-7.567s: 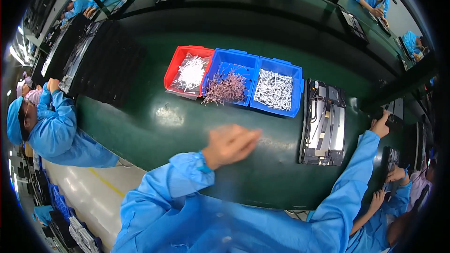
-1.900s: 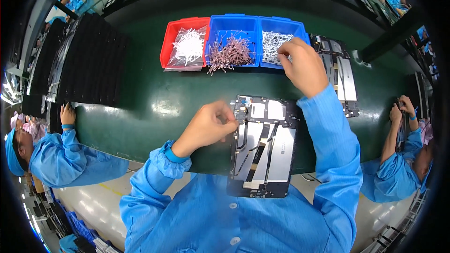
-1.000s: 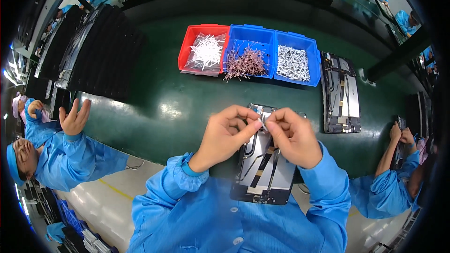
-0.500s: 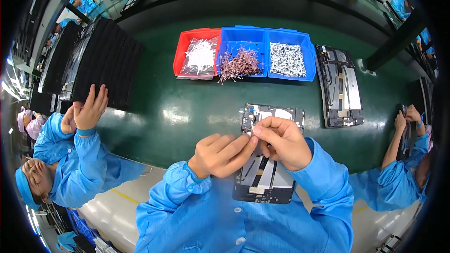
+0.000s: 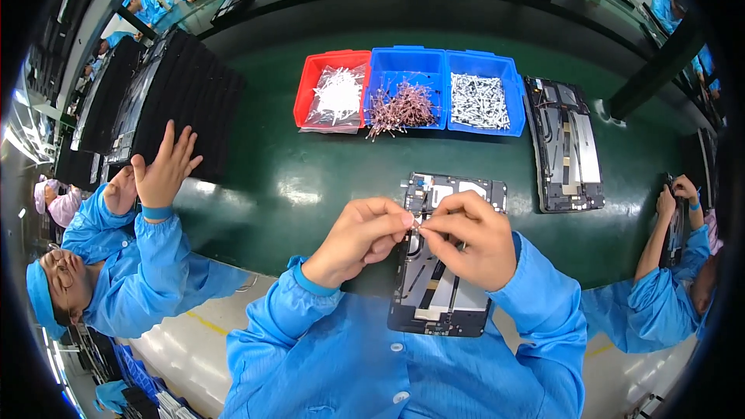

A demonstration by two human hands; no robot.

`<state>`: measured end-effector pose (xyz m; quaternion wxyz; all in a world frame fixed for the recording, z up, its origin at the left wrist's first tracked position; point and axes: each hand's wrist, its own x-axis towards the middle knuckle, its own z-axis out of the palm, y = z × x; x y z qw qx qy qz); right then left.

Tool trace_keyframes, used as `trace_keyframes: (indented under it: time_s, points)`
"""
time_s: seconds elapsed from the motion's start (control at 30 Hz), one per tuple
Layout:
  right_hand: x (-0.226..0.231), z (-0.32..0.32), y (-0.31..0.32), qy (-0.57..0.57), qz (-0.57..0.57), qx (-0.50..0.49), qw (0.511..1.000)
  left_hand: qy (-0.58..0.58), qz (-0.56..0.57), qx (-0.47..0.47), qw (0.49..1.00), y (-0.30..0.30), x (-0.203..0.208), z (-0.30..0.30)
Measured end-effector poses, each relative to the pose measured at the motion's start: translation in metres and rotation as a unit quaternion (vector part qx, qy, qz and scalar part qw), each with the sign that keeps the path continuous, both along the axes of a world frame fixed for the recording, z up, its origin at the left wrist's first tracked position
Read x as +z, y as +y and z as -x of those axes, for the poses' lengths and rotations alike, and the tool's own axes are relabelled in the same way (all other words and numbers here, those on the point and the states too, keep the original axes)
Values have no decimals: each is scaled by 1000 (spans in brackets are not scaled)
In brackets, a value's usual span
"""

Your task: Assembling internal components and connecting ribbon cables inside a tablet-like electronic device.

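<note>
An opened tablet (image 5: 425,301), its inner boards, dark cables and silver plates exposed, lies in front of me at the table's near edge. Over its upper part both my hands meet, fingertips nearly touching. My left hand (image 5: 357,239) is closed in a pinch, thumb against forefinger, at the tablet's left edge. From the other side my right hand (image 5: 475,242) pinches at the same spot, covering part of the tablet. A tiny pale piece shows between the fingertips, too small to name.
Beyond the tablet stand a red bin (image 5: 303,93) with bagged white pieces, a blue bin (image 5: 392,62) of thin pinkish wired parts, and another blue bin (image 5: 518,109) of small white-and-black pieces. Another opened tablet (image 5: 570,147) lies right. A co-worker's hand (image 5: 167,171) touches stacked black panels (image 5: 182,85).
My left hand has turned and risen, its thumb now showing on top in a pinch. The right fingertips have dropped slightly toward it. The co-worker's hand at left has spread its fingers.
</note>
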<state>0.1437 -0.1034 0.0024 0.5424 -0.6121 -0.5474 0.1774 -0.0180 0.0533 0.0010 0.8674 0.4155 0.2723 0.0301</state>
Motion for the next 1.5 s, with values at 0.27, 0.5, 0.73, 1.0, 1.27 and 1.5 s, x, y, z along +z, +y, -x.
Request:
trace_keyframes:
  time_s: [0.27,0.5,0.73,1.0,1.27,1.5]
  points:
    - [-5,-7,-19,38,-35,-99,994,25,-699,363,616,98,-15,-42]
    - [-18,-6,-66,289,88,-135,944,93,-709,151,682,42,-15,3]
    - [-58,18,-74,204,-10,-144,968,104,-373,-90,918,-32,-9,34]
    - [-18,13,-62,291,-29,-92,952,-7,-107,1,994,-54,15,8]
    - [107,-5,-35,357,-14,60,932,-116,-639,240,722,-57,23,11]
    - [112,17,-4,440,-22,177,880,-168,-838,218,470,-28,-20,3]
